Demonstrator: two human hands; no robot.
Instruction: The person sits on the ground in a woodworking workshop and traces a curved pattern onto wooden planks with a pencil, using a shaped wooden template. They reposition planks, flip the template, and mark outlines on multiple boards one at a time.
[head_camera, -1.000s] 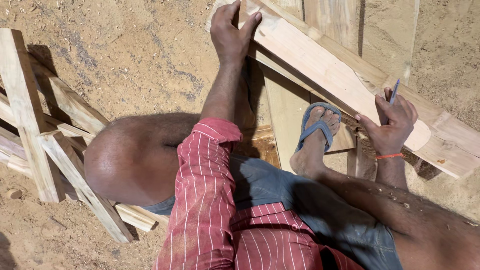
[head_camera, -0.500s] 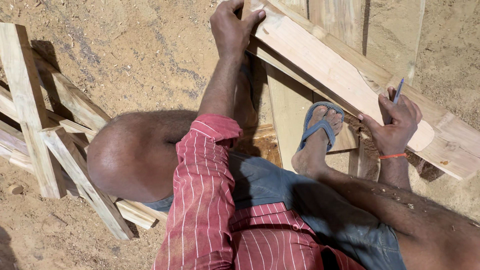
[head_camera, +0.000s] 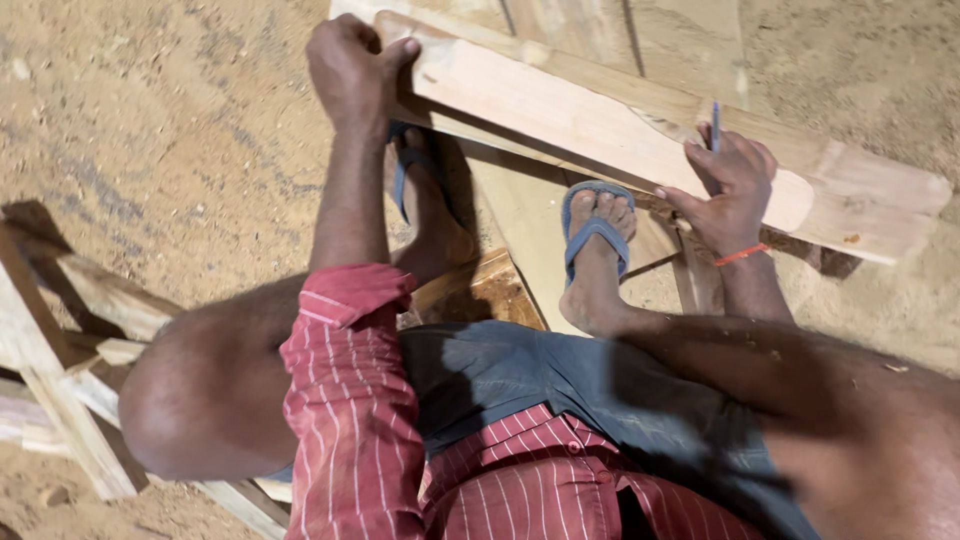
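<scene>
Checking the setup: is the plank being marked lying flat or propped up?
Propped: the plank slants across other boards, left hand gripping its end, right hand holding a pencil on it.

The far end of the pale plank (head_camera: 600, 120) runs under the left hand (head_camera: 350, 70), so the wood beneath the palm stays hidden, and the curled fingers (head_camera: 345, 35) hide their own tips. The boards (head_camera: 620, 30) stacked behind it leave the frame at the top edge. Only the upper part of the pencil (head_camera: 714, 125) shows above the right hand (head_camera: 725, 195); its point is covered by the fingers. The left foot's sandal (head_camera: 405, 170) sits in deep shadow behind the forearm, its shape hard to make out. The wooden frame (head_camera: 60, 400) at the left is cut off by the edge, and the near knee at the lower right is blurred.
</scene>
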